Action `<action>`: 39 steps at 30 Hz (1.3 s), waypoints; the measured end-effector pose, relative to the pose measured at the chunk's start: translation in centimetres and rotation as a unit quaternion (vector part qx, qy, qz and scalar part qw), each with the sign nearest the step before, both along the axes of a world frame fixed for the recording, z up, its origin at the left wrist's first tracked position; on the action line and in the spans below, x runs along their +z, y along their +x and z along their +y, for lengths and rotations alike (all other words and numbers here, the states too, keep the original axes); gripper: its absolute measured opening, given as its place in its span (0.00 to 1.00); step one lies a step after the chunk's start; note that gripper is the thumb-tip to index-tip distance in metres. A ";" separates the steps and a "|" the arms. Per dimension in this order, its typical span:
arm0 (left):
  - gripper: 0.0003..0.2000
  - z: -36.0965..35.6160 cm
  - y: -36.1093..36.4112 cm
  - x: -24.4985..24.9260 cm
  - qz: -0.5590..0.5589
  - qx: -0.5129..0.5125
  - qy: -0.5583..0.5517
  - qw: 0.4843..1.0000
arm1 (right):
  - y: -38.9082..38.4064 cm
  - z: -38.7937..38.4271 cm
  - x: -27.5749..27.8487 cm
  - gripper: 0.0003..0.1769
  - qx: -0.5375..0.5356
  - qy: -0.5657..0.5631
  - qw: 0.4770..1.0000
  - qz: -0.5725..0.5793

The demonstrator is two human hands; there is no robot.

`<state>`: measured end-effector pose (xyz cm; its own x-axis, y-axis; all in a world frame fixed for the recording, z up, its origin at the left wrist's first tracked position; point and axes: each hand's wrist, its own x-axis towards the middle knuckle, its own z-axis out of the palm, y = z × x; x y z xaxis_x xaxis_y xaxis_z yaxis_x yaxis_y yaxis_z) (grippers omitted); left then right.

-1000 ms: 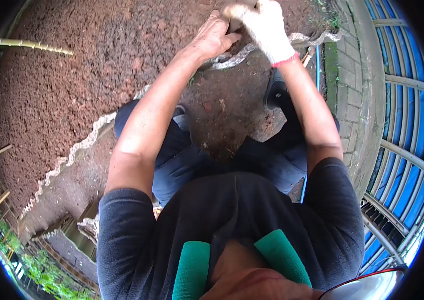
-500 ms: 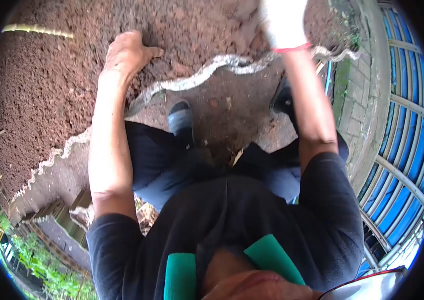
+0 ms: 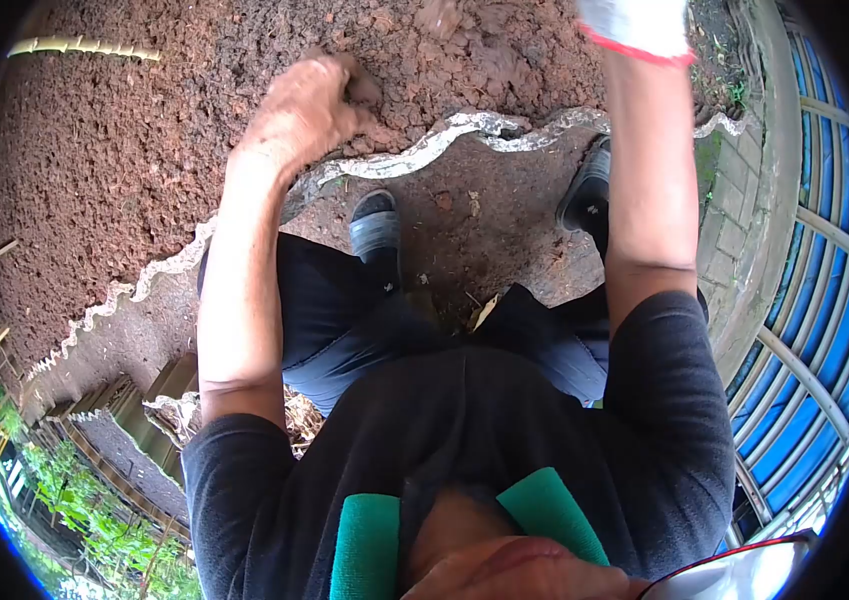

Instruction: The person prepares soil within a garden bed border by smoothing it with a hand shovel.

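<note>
My left hand (image 3: pixel 309 112) is bare and rests on the reddish-brown soil (image 3: pixel 114 150), just behind the wavy pale edging (image 3: pixel 399 160). Its fingers are curved, with a gap between them and the thumb, and I see nothing held. My right hand (image 3: pixel 639 22) wears a white glove with a red cuff. It is at the top edge of the view, over the right part of the soil; its fingers are cut off, so what it holds, if anything, is hidden.
My feet in slippers (image 3: pixel 374 228) stand on bare ground inside the edging. A brick border (image 3: pixel 734 225) and blue sheeting behind slats (image 3: pixel 804 330) are on the right. A pale jointed stick (image 3: pixel 84 46) lies on the soil; green plants (image 3: pixel 74 500) are lower left.
My left hand has moved right across the soil, its fingers more curved. My gloved right hand has moved up and right, partly out of view. The view has shifted slightly.
</note>
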<state>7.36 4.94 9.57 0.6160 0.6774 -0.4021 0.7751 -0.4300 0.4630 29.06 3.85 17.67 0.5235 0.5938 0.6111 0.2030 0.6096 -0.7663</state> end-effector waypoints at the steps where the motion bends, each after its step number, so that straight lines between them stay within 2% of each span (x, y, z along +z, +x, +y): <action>1: 0.21 -0.6 0.4 0.3 0.007 -0.009 -0.027 1.000 | -0.3 -1.1 0.5 0.05 -0.003 -0.031 0.999 0.017; 2: 0.26 -1.2 0.9 0.0 0.046 -0.047 0.036 0.997 | -0.4 -2.0 0.9 0.04 -0.005 -0.061 0.998 0.035; 4: 0.28 -2.3 1.6 -2.1 0.053 -0.064 0.085 0.993 | 1.6 -1.4 -4.4 0.04 -0.039 -0.119 0.992 -0.029; 5: 0.28 -2.5 1.8 -2.6 0.054 -0.074 0.110 0.990 | 4.1 -0.3 -11.8 0.06 -0.082 -0.100 0.964 -0.234; 7: 0.27 -2.5 1.7 -2.5 0.016 -0.061 0.106 0.992 | 3.9 -0.2 -11.5 0.08 -0.002 -0.238 0.969 -0.067; 9: 0.26 -2.2 1.7 -2.7 0.001 -0.050 0.095 0.994 | 2.2 -1.4 -5.7 0.05 -0.022 -0.163 0.981 -0.104; 11: 0.23 -1.8 1.7 -2.8 0.000 -0.068 0.088 0.994 | 3.3 -1.5 -1.1 0.07 -0.013 -0.005 0.984 -0.179; 12: 0.22 -1.2 1.6 -3.1 -0.018 -0.077 0.086 0.993 | 3.3 -1.9 0.0 0.09 0.029 0.041 0.990 -0.133; 14: 0.17 -0.2 1.8 -2.6 -0.072 -0.059 0.052 0.994 | 2.9 -3.6 1.2 0.12 0.042 -0.027 0.995 -0.087; 15: 0.18 0.1 1.8 -3.7 -0.173 -0.041 0.089 0.980 | 2.1 -4.6 0.4 0.13 0.020 -0.131 0.987 -0.090; 16: 0.19 0.5 2.1 -3.9 -0.215 -0.004 0.114 0.970 | 1.3 -5.3 -1.6 0.15 0.001 -0.224 0.970 -0.094; 18: 0.20 0.3 3.2 -3.8 -0.270 0.033 0.172 0.947 | 2.5 -3.9 -11.8 0.08 0.000 -0.177 0.983 -0.058; 19: 0.20 0.3 3.9 -3.6 -0.285 0.032 0.209 0.935 | 0.6 -3.3 -8.1 0.08 0.005 -0.206 0.973 -0.103; 20: 0.27 -0.9 4.0 -1.4 -0.188 0.046 0.149 0.970 | -1.2 -2.8 -4.4 0.07 -0.001 -0.215 0.971 -0.107; 21: 0.31 -0.7 3.7 -1.8 -0.154 -0.014 0.096 0.983 | -2.2 -2.3 -1.6 0.07 -0.008 -0.234 0.966 -0.110; 22: 0.31 -1.1 3.4 -2.9 -0.134 -0.008 0.152 0.979 | -1.4 -0.4 -0.8 0.08 0.022 -0.049 0.984 -0.168; 23: 0.32 -1.8 3.2 -3.8 -0.112 -0.004 0.206 0.972 | -1.6 1.4 0.6 0.08 0.037 0.013 0.986 -0.163; 25: 0.33 -1.9 3.1 -2.4 -0.083 0.003 0.150 0.985 | -3.3 5.6 3.0 0.09 0.065 0.144 0.976 -0.152; 26: 0.33 -1.7 3.1 -2.0 -0.068 0.008 0.124 0.990 | -4.8 8.1 1.9 0.08 0.065 0.155 0.983 -0.074; 27: 0.30 -1.9 3.3 -3.4 -0.111 -0.017 0.197 0.974 | -6.3 10.4 -0.2 0.07 0.065 0.163 0.984 0.005; 28: 0.29 -2.0 3.9 -4.1 -0.084 -0.064 0.208 0.972 | -7.5 11.9 -3.2 0.06 0.079 0.005 0.997 -0.018; 29: 0.27 -2.1 4.6 -4.7 -0.058 -0.111 0.219 0.968 | -8.0 12.8 -6.0 0.05 0.089 -0.153 0.983 -0.043; 30: 0.24 -2.5 4.9 -6.4 -0.114 -0.093 0.255 0.956 | -7.8 12.6 -6.5 0.05 0.104 -0.120 0.987 0.003; 32: 0.23 -1.8 5.0 -6.0 -0.132 -0.092 0.222 0.962 | -6.1 12.8 -6.1 0.06 0.127 -0.038 0.987 0.092; 33: 0.23 -1.9 4.8 -5.5 -0.130 -0.089 0.183 0.970 | -6.4 9.1 -0.9 0.07 0.149 -0.098 0.973 0.147; 34: 0.21 -1.8 4.7 -5.7 -0.137 -0.079 0.169 0.973 | -5.6 7.6 1.5 0.08 0.109 -0.023 0.991 0.078; 36: 0.19 -1.5 4.6 -6.3 -0.153 -0.063 0.140 0.976 | -4.4 2.5 4.3 0.11 0.162 -0.018 0.985 0.064; 38: 0.16 -1.3 4.4 -7.9 -0.223 -0.051 0.156 0.961 | -1.2 -1.0 3.3 0.14 0.113 -0.089 0.989 0.032; 39: 0.15 -1.0 4.3 -8.2 -0.254 -0.045 0.166 0.952 | -0.1 -1.8 0.5 0.13 0.043 -0.134 0.986 -0.094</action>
<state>11.65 3.89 1.33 0.7350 0.6508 0.1905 0.4405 -0.6718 0.5955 28.97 2.07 18.21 0.3563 0.7848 0.5072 0.3131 0.4111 -0.8561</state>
